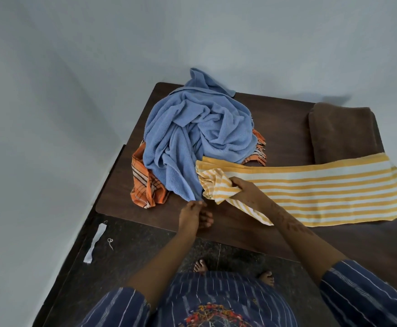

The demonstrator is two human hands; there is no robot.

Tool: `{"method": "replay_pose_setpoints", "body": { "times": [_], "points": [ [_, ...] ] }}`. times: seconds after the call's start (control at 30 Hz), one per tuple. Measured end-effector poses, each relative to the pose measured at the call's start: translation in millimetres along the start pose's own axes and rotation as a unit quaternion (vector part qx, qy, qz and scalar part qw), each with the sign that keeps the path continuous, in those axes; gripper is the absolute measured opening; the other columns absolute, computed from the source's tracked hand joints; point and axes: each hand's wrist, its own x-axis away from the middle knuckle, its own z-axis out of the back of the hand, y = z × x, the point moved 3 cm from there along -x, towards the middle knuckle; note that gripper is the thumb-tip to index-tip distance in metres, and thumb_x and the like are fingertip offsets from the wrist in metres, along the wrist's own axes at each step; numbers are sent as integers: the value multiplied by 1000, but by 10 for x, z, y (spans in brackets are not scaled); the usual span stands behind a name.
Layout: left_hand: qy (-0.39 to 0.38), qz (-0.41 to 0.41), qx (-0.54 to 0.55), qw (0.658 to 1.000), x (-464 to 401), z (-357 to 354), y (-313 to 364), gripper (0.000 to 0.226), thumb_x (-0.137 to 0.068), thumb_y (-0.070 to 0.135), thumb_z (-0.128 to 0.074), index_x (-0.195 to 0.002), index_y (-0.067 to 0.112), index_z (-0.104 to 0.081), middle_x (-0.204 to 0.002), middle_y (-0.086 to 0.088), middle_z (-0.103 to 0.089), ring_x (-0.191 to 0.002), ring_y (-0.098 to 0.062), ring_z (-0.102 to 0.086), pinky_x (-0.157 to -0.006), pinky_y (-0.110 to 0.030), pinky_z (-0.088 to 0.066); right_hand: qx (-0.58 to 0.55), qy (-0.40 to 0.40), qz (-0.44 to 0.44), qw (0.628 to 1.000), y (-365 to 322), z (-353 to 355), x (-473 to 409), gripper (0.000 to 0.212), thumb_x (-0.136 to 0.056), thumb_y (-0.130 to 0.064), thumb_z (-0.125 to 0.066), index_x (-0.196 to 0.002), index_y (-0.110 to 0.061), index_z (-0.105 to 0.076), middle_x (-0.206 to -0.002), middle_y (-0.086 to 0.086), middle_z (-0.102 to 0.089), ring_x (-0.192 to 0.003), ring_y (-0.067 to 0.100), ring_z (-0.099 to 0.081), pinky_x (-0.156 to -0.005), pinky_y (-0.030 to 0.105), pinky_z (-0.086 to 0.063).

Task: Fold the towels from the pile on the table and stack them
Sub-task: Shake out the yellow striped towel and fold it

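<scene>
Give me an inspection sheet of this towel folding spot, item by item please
Surface: dark wooden table in a wall corner.
Job's things: yellow striped towel laid out flat; blue towel crumpled on an orange towel; brown towel folded at far right.
Clutter: white strip and a bit of string on the floor.
Hands: right hand grips the yellow towel's end; left hand pinches the blue towel's edge.
Cables: nothing seen.
Surroundings: plain pale walls, dark speckled floor.
</scene>
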Motion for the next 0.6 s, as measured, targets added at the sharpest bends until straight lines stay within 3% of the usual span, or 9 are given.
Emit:
{"method": "replay_pose_setpoints", "body": {
  "times": [0.1,0.2,0.27,0.37,0.47,0.53,0.6],
  "points": [
    [-94,131,108,981,55,-283,29,25,-100,21,-43,-95,3,-60,-78,-15,-68,-61,-22,-69,-54,-31,-59,15,-119,-57,991,24,-24,49,60,-82,-12,-69,-135,-10,-41,-122,-1,-49,-116,18,-47,-89,24,-35],
    [-85,131,180,971,6,-380,121,22,-100,22,-42,-95,10,-61,-88,-11,-66,-66,-20,-67,-50,-30,-58,40,-185,-62,980,-28,-71,82,73,-79,-23,-75,-140,-12,-35,-133,0,-46,-123,18,-44,-98,27,-37],
    [-93,97,152,979,-44,-324,164,16,-98,13,-46,-96,10,-62,-91,-9,-65,-67,-16,-67,-52,-26,-57,18,-183,-69,980,-75,-92,85,79,-77,-23,-77,-142,-12,-33,-136,-2,-44,-126,17,-42,-102,28,-35],
    [-152,77,75,982,-84,-191,140,19,-91,-4,-51,-106,6,-59,-96,-8,-65,-81,-16,-64,-60,-22,-57,35,-212,-105,971,-83,-74,124,94,-78,-34,-75,-149,-13,-18,-152,1,-27,-139,21,-29,-112,33,-28],
    [-210,76,3,975,-29,-111,104,32,-88,-7,-55,-114,11,-56,-102,-3,-67,-89,-17,-66,-67,-26,-58,-38,-253,-156,954,-135,1,202,77,-82,-46,-66,-144,-17,-31,-148,5,-37,-132,23,-39,-109,38,-36],
    [-217,54,-41,974,-44,-92,108,40,-86,-7,-58,-121,12,-53,-108,-4,-65,-96,-21,-66,-74,-32,-59,-21,-202,-152,967,-253,-6,142,63,-90,-50,-53,-130,-2,-46,-133,21,-48,-122,33,-48,-99,33,-41],
    [-192,3,-146,970,-94,-98,141,48,-81,-7,-62,-124,10,-52,-109,-5,-64,-102,-24,-63,-84,-40,-55,44,-71,-129,988,-332,-68,17,65,-88,-57,-51,-119,0,-51,-123,21,-53,-118,34,-51,-94,32,-41]
  ]
}}
